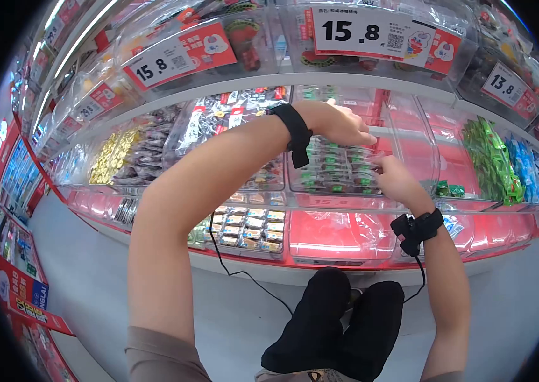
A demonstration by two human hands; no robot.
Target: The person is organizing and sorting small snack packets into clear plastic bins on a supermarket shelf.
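Note:
My left hand (344, 124) reaches over the rim of a clear plastic bin (339, 190) on the middle shelf, fingers stretched toward the back. My right hand (397, 179) is inside the same bin from the right, fingers curled among small dark candy packets with green labels (336, 167); whether it grips one is hidden. Both wrists wear black straps with cables. A few green packets (449, 189) lie loose in the neighbouring bin.
Shelves of clear bins hold wrapped sweets: gold ones (111, 156) left, green ones (491, 159) and blue ones (527, 165) right, square packets (250, 227) below. Price tags read 15.8 (358, 30) and 13.8 (503, 84). My dark trousers (339, 325) stand above a grey floor.

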